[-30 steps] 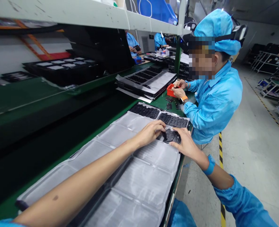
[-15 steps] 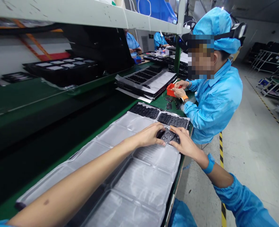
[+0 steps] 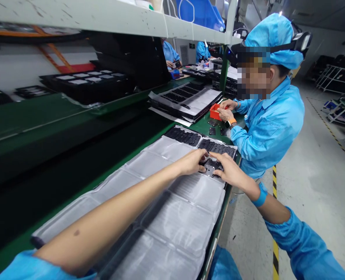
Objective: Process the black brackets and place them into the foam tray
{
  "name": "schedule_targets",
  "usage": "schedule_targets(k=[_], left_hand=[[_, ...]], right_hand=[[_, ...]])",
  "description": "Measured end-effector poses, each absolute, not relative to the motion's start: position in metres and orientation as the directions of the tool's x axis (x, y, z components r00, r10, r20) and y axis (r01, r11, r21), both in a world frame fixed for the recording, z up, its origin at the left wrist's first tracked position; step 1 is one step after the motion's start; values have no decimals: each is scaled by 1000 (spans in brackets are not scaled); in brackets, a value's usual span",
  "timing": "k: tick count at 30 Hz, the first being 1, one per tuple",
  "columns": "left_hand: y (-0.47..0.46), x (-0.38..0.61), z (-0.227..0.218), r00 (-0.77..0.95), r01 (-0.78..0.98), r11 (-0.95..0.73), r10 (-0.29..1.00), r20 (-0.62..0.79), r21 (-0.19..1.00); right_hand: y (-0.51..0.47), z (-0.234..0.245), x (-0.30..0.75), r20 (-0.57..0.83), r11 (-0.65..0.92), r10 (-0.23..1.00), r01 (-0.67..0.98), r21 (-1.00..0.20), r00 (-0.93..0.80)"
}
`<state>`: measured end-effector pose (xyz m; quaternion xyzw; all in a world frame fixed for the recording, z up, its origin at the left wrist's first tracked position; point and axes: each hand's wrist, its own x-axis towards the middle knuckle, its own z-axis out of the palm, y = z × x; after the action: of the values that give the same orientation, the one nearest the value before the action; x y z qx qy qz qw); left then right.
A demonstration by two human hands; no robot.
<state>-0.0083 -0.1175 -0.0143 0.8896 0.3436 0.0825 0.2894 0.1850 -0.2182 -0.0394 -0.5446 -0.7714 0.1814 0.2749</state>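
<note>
A flat black part with small holes (image 3: 210,168) lies between my two hands, low over one compartment of the covered tray. On its left side, my left hand (image 3: 193,161) has its thumb and fingers curled at the edge. My right hand (image 3: 230,169) grips the opposite side, thumb at the near edge and forefinger at the far one. Just beyond them, rows of similar black parts (image 3: 216,147) stand packed in an uncovered compartment. A translucent white sheet (image 3: 172,212) covers the nearer compartments of the long tray.
A co-worker in a blue coat (image 3: 273,120) works at the right side of the bench, hands at a red box (image 3: 215,111). Loose black parts (image 3: 212,131) lie near it. Stacked trays (image 3: 187,101) sit farther back. A pale shelf beam (image 3: 108,17) crosses overhead.
The view has shifted slightly. My left fingers have moved towards the far edge of the black part, and my right thumb now lies farther over it.
</note>
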Motion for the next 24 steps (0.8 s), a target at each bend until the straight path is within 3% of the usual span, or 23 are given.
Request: schedule_targets(k=[7,14,19,24], left_hand=[[-83,-27,-3,731,513,-416,670,-129,751],[-69,-43,13,780,399,-334,613,-125,854],[-61,-44,20,792,352,-286,599,-121,891],[-52,-40,27,822,325,-294,559,-114,899]], right_hand=[[-181,-24,193,47,407,891,750,-521,-452],[-159,-7,188,-22,438,858,753,-492,-514],[-159,4,184,-4,353,912,793,-496,-409],[-175,-14,155,-7,183,978,871,-455,-209]])
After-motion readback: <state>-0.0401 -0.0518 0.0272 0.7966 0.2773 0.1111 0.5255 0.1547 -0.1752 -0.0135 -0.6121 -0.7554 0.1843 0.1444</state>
